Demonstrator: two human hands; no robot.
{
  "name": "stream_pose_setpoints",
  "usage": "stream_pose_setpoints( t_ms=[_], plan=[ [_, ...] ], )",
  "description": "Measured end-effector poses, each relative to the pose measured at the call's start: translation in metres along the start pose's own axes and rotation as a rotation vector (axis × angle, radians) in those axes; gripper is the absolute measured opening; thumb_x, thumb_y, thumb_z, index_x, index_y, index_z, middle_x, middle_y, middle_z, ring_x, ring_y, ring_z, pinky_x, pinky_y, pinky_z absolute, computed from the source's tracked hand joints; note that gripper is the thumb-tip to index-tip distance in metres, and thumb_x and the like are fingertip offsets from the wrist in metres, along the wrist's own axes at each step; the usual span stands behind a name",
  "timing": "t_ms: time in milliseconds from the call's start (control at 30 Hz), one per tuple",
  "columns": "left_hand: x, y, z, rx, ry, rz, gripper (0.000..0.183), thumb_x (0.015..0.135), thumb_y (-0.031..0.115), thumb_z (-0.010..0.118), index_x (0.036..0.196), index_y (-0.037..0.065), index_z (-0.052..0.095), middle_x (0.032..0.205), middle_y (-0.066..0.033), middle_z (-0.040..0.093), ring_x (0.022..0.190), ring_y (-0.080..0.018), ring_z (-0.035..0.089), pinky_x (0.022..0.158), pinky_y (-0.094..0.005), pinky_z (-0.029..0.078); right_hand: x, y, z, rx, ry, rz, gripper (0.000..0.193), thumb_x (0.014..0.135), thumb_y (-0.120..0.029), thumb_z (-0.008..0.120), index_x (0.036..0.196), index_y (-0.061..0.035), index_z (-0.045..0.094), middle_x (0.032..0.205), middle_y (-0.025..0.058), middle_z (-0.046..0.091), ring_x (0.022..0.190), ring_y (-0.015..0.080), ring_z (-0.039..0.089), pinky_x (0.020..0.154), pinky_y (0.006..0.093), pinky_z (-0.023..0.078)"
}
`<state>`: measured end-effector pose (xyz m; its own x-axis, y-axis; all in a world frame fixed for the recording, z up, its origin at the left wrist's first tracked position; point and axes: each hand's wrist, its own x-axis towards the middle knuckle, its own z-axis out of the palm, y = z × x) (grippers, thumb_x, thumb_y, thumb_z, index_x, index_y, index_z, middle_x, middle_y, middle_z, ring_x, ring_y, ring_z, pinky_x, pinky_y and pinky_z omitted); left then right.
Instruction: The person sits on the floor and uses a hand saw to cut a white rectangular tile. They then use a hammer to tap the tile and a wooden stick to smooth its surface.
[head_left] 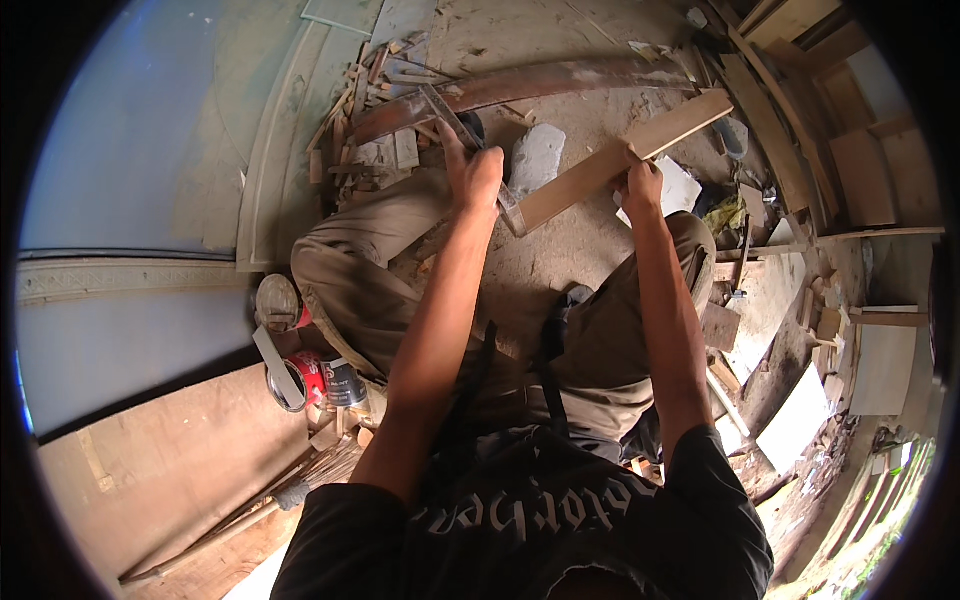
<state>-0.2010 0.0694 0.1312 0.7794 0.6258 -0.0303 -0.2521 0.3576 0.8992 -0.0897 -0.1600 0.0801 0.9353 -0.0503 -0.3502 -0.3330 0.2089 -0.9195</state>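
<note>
My right hand (pixel 641 188) grips a flat light-brown wooden board (pixel 600 175) near its middle, fingers wrapped round its near edge. The board slants up to the right above my knees. My left hand (pixel 474 178) is closed round a long narrow bar-shaped tool (pixel 439 104); its exact kind is unclear. The tool's lower end (pixel 511 213) meets the left end of the board, crossing it at a steep angle. Beyond them, a pale grey-white block (pixel 539 157) rests on the dirty ground between my legs.
A long reddish-brown beam (pixel 560 82) lies across the far ground. Wood scraps (pixel 385 75) pile up at the far left. Paint cans (pixel 345 384) stand beside my left thigh. White sheets (pixel 795 420) and offcuts lie at the right, near leaning planks (pixel 765 130).
</note>
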Motion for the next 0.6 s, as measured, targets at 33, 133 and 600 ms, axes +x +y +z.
stream_pose_setpoints(
  t_ms=[33,133,600],
  plan=[
    [0.002,0.001,-0.001,-0.01,0.006,0.02,0.097,0.067,-0.005,0.051,0.153,0.013,0.011,0.103,-0.0043,0.048,0.078,-0.0132,0.05,0.064,-0.0275,0.047,0.001,0.0,0.0,0.006,0.002,0.007,0.038,0.091,-0.024,0.063,0.114,0.0046,0.054,0.097,0.0141,0.062,0.079,0.0251,0.064,0.057,0.039,0.055],
    [0.0,0.018,-0.002,0.042,-0.021,0.006,0.094,0.067,-0.006,0.049,0.151,0.005,0.007,0.105,-0.008,0.051,0.077,-0.0137,0.051,0.064,-0.0251,0.045,0.003,0.003,0.0,0.039,0.009,0.021,0.04,0.091,-0.023,0.062,0.117,0.0047,0.051,0.097,0.0146,0.061,0.078,0.026,0.064,0.057,0.0398,0.055],
    [-0.021,0.082,0.016,-0.029,0.024,-0.053,0.09,0.065,-0.001,0.054,0.148,0.003,0.021,0.131,-0.0169,0.045,0.116,-0.0299,0.049,0.097,-0.0383,0.042,0.019,0.02,-0.005,0.096,-0.077,-0.037,0.036,0.093,-0.023,0.058,0.115,0.0048,0.054,0.099,0.0155,0.064,0.08,0.0273,0.067,0.06,0.0383,0.058]
  ],
)
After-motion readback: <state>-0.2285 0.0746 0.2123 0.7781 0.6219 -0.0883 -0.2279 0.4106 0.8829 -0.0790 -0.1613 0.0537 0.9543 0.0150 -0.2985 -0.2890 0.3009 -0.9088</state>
